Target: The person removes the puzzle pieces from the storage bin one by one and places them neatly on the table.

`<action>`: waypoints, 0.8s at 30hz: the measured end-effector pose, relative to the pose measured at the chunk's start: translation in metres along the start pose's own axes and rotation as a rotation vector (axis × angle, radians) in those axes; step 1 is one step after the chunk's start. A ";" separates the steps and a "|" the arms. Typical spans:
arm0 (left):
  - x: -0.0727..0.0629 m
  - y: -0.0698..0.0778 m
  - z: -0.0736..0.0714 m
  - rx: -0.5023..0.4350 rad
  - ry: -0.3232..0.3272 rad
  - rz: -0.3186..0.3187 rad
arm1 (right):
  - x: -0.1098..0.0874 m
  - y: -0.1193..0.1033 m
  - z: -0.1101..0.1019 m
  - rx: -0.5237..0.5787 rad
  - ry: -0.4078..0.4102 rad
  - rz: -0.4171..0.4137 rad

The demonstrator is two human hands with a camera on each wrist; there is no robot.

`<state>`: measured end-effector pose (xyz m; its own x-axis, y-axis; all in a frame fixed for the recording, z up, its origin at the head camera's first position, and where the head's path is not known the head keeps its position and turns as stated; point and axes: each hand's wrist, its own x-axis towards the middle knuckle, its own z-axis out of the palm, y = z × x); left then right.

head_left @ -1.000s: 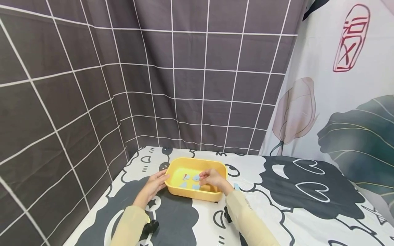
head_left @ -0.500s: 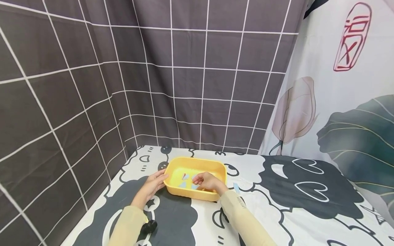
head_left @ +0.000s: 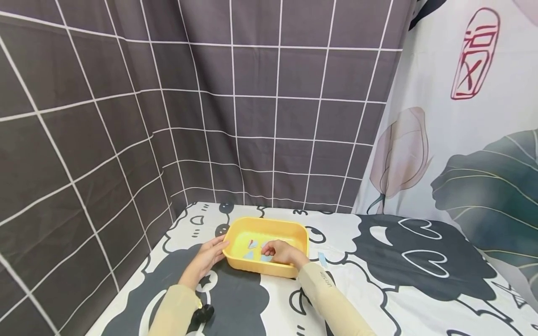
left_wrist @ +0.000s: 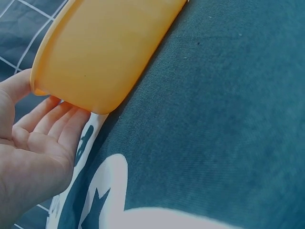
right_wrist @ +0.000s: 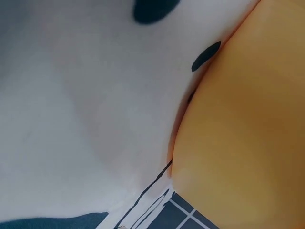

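A yellow plastic basin (head_left: 245, 225) stands on the patterned cloth. My left hand (head_left: 208, 255) holds its left end; in the left wrist view the thumb is at the rim and the fingers (left_wrist: 71, 121) lie against the outside of the wall. My right hand (head_left: 282, 252) is inside the basin with curled fingers, low over the small light-blue flat pieces. One piece with a red mark (head_left: 252, 244) and a plain light-blue piece (head_left: 249, 255) lie left of it. Another light-blue piece (head_left: 266, 258) is partly under the fingertips. Whether they pinch anything is hidden.
A light-blue strip (head_left: 322, 259) lies on the cloth (head_left: 361, 289) right of the basin. A dark grid curtain (head_left: 260, 154) hangs behind and to the left. On the right hangs a white curtain (head_left: 403, 158) with flower prints.
My right hand has moved a little left and down inside the basin, off the right-hand blue pieces' far side, and its fingers look more curled. My left hand stays at the rim.
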<state>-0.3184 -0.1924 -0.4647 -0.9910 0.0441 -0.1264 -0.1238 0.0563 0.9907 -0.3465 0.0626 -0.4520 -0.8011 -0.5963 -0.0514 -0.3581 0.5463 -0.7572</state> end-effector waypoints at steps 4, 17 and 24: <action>0.000 -0.001 -0.001 -0.008 -0.003 0.003 | 0.000 -0.002 0.000 -0.008 0.003 0.002; 0.000 -0.003 -0.002 -0.007 -0.010 0.014 | -0.001 -0.003 0.001 -0.018 0.005 -0.003; 0.001 -0.003 -0.003 -0.005 -0.023 0.022 | -0.002 -0.002 -0.001 0.014 0.030 -0.029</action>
<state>-0.3193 -0.1951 -0.4673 -0.9920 0.0684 -0.1060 -0.1027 0.0503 0.9934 -0.3445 0.0634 -0.4496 -0.8043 -0.5942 -0.0098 -0.3750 0.5203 -0.7672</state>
